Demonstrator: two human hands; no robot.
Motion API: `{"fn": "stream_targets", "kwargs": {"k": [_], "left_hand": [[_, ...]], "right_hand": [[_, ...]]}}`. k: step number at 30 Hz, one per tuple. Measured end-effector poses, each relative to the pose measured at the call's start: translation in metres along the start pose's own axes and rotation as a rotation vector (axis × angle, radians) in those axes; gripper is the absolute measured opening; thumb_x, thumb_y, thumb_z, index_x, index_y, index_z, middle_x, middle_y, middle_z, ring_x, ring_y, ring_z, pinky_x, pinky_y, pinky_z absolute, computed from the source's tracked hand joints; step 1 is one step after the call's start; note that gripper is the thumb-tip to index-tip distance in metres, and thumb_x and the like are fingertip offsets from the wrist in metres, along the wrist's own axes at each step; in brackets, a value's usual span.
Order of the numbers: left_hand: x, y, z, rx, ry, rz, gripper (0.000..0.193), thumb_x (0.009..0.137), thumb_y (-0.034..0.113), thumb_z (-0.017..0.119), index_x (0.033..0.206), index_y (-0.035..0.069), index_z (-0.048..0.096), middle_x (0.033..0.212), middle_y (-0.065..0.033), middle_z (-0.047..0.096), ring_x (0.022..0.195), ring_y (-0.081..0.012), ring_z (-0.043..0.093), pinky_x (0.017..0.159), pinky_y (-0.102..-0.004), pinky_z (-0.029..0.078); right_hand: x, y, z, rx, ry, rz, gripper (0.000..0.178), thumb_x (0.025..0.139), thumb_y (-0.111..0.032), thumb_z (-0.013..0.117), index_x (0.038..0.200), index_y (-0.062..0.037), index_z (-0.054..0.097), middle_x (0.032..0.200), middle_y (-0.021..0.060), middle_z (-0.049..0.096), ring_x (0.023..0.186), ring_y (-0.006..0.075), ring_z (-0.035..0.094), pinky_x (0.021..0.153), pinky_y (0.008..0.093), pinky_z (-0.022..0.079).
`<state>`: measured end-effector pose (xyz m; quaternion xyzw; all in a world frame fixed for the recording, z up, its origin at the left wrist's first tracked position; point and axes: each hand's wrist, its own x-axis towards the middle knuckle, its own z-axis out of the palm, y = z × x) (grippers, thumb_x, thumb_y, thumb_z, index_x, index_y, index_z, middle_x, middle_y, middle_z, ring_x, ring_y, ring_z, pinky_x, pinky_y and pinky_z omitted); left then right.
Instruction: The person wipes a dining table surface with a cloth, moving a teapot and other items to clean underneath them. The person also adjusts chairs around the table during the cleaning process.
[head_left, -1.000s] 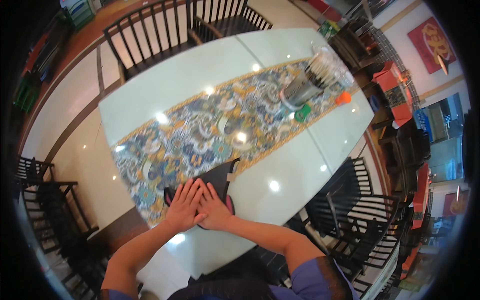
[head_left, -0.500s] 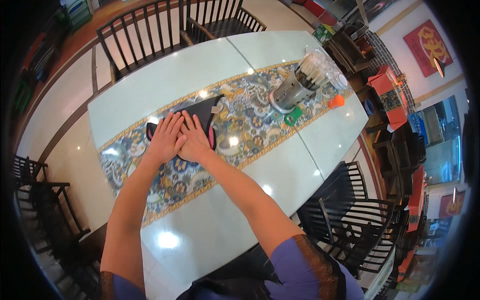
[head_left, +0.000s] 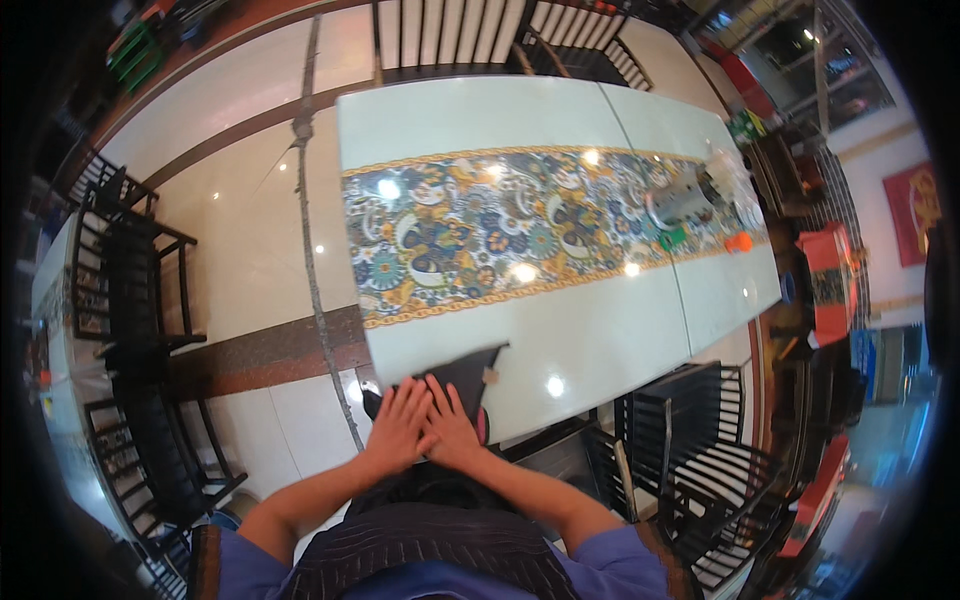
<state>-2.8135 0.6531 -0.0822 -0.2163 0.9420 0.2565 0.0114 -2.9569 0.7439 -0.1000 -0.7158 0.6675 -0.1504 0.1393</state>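
A black folded cloth (head_left: 469, 378) with pink edging and a small pale tag lies on the near left corner of the pale dining table (head_left: 520, 360). My left hand (head_left: 398, 425) presses flat on it, fingers stretched out and pointing away from me. Beside it my right hand (head_left: 452, 425) also lies flat on the cloth, the two hands touching at the thumbs. Neither hand grips anything. Part of the cloth is hidden under the palms, and a bit of pink shows by my right hand.
A patterned runner (head_left: 520, 225) with yellow borders crosses the table. Towards its right end stand a metal cylinder (head_left: 683, 198), a green item (head_left: 672, 239) and an orange item (head_left: 738, 242). Dark wooden chairs (head_left: 690, 430) stand around the table, close on my right.
Both hands have slid the black cloth from the runner in the middle of the table back to the near corner, close to my body. The view has shifted left.
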Motion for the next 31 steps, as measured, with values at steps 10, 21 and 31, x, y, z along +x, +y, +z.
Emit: {"fn": "stream_targets", "kwargs": {"k": [10,21,31], "left_hand": [[0.112,-0.110,-0.062,0.039,0.152,-0.004,0.081,0.088,0.044,0.060,0.153,0.003,0.032,0.161,-0.0160,0.027,0.151,-0.0366,0.019,0.121,-0.0542,0.014],[0.278,-0.246,-0.143,0.259,0.384,-0.010,0.063,0.099,0.038,0.046,0.154,0.009,0.032,0.161,-0.0122,0.028,0.151,-0.0320,0.020,0.122,-0.0509,0.015],[0.132,-0.158,-0.087,0.050,0.293,0.025,0.067,0.099,0.037,0.048,0.153,0.003,0.030,0.162,-0.0172,0.024,0.151,-0.0371,0.017,0.121,-0.0532,0.014]], "right_hand": [[0.163,0.052,-0.014,-0.072,0.038,-0.007,0.072,0.088,-0.033,0.053,0.148,0.0018,0.039,0.155,0.0236,0.034,0.149,0.0430,0.018,0.119,0.0593,0.014],[0.376,0.151,-0.034,-0.217,0.199,-0.089,0.065,0.093,-0.037,0.044,0.151,-0.0073,0.039,0.156,0.0185,0.034,0.149,0.0416,0.018,0.119,0.0593,0.011],[0.205,0.044,0.001,-0.129,0.145,-0.042,0.072,0.090,-0.039,0.050,0.153,-0.0071,0.034,0.159,0.0178,0.031,0.151,0.0393,0.015,0.120,0.0586,0.008]]}}
